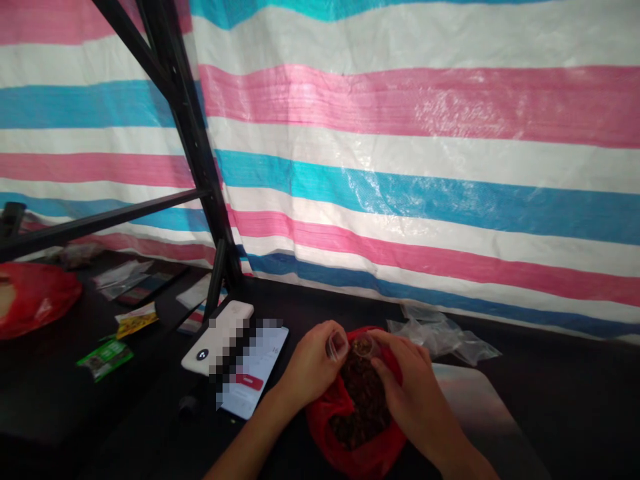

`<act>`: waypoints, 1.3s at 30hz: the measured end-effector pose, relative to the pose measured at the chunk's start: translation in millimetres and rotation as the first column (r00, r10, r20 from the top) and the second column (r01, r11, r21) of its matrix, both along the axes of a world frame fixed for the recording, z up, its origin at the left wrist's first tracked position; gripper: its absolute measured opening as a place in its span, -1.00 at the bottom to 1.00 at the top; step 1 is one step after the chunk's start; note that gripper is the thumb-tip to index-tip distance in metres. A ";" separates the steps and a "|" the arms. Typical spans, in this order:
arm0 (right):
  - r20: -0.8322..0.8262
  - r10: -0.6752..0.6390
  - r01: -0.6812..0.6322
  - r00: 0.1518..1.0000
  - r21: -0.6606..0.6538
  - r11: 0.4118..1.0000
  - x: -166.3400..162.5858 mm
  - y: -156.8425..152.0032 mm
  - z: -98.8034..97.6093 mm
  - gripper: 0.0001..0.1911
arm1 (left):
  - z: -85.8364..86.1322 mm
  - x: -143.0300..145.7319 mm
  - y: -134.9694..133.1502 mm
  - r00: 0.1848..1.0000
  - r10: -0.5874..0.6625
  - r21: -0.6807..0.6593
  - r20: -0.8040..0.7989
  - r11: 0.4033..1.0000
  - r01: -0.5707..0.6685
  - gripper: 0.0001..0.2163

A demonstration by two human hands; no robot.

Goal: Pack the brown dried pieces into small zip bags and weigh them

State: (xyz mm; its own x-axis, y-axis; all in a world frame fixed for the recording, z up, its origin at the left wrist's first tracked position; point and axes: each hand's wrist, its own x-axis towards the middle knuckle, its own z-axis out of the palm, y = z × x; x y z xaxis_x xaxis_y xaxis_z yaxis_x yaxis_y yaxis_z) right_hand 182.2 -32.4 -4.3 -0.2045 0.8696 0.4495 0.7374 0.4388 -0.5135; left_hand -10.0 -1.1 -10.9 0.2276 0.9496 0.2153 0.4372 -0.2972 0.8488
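Observation:
A red plastic bag (320, 433) stands open between my hands, holding a heap of dark brown dried bits (363, 407). My left hand (311, 360) is closed around a small clear plastic container (339, 344), its open end facing right. Over the bag's far side, my right hand (413, 383) grips a small clear plastic cup (364, 345) with brown bits in it. The two small containers are close together but apart. What kind of dried bits they are, I cannot tell.
Left of my hands lie a lit phone (257, 377) and a white power bank (220, 337). Clear plastic bags (443, 335) and a silvery flat sheet (475, 407) are to the right. Green (106, 358) and yellow packets (137, 320) lie left, near a black metal frame (193, 133).

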 end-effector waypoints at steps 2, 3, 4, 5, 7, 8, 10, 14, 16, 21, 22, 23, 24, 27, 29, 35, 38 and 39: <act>-0.003 0.066 -0.065 0.998 0.085 0.994 -1.5 -1.8 -0.4 -0.67 | 1.5 1.1 -3.6 0.997 -0.006 0.046 -0.075 0.999 0.009 -0.96; 0.003 0.099 -0.098 0.995 0.124 0.987 -2.9 -3.1 -1.1 -0.66 | 2.5 1.8 -5.6 0.995 -0.011 0.068 -0.103 0.997 0.018 -0.93; 0.017 0.124 -0.125 0.992 0.159 0.979 -4.4 -4.5 -2.1 -0.65 | 3.4 2.7 -7.5 0.993 -0.021 0.084 -0.120 0.996 0.031 -0.90; 0.035 0.140 -0.144 0.989 0.192 0.971 -5.8 -5.8 -3.3 -0.64 | 4.2 3.6 -9.1 0.991 -0.032 0.090 -0.126 0.995 0.043 -0.86; 0.079 0.149 -0.164 0.986 0.248 0.955 -7.8 -7.6 -5.9 -0.60 | 5.0 5.3 -11.3 0.992 -0.052 0.075 -0.117 0.995 0.061 -0.82; 0.097 0.147 -0.168 0.984 0.271 0.948 -8.3 -8.1 -7.1 -0.58 | 5.2 6.0 -11.8 0.992 -0.059 0.059 -0.109 0.996 0.066 -0.81; 0.115 0.147 -0.176 0.982 0.300 0.938 -8.2 -8.4 -8.6 -0.56 | 5.3 6.8 -11.9 0.994 -0.058 0.034 -0.095 0.998 0.062 -0.81; 0.135 0.131 -0.170 0.982 0.342 0.924 -6.8 -7.4 -8.4 -0.58 | 6.2 6.9 -11.0 0.994 -0.058 0.036 -0.094 0.997 0.061 -0.86; 0.157 0.112 -0.160 0.981 0.343 0.926 -6.6 -6.2 -7.7 -0.59 | 6.3 7.0 -10.8 0.993 -0.058 0.038 -0.099 0.997 0.062 -0.87; 0.173 0.111 -0.158 0.979 0.287 0.945 -6.0 -3.8 -7.9 -0.55 | 4.0 8.6 -10.6 0.992 -0.071 0.070 -0.109 0.994 0.079 -0.86; 0.170 0.131 -0.175 0.977 0.279 0.944 -5.9 -4.0 -8.3 -0.51 | 3.6 8.9 -10.7 0.991 -0.073 0.074 -0.109 0.994 0.081 -0.87; 0.164 0.150 -0.192 0.975 0.277 0.941 -5.8 -4.5 -8.7 -0.46 | 3.5 9.2 -10.8 0.991 -0.074 0.074 -0.108 0.994 0.082 -0.89; 0.157 0.167 -0.206 0.973 0.275 0.939 -5.7 -5.2 -9.0 -0.40 | 3.6 9.3 -10.9 0.992 -0.072 0.072 -0.107 0.994 0.080 -0.90; 0.116 0.169 -0.196 0.979 0.287 0.938 -5.6 -6.8 -8.5 -0.38 | 4.8 9.5 -10.7 0.993 -0.060 0.063 -0.099 0.996 0.067 -0.93; 0.071 0.123 -0.138 0.990 0.279 0.950 -5.4 -6.9 -5.9 -0.46 | 5.6 9.0 -10.0 0.996 -0.036 0.066 -0.081 0.997 0.042 -0.97; 0.011 0.030 -0.032 0.999 0.222 0.975 0.7 -4.6 6.6 -0.51 | 6.0 0.8 -3.9 0.989 0.146 0.055 0.021 0.988 -0.147 -0.88; 0.168 0.088 -0.121 0.982 0.198 0.973 5.3 -3.0 6.2 -0.46 | 6.1 -4.0 -0.9 0.982 0.183 0.020 0.037 0.983 -0.184 -0.84; 0.218 0.074 -0.117 0.973 0.191 0.975 6.3 -2.4 4.7 -0.43 | 6.4 -5.0 -0.4 0.983 0.180 0.011 0.026 0.984 -0.180 -0.84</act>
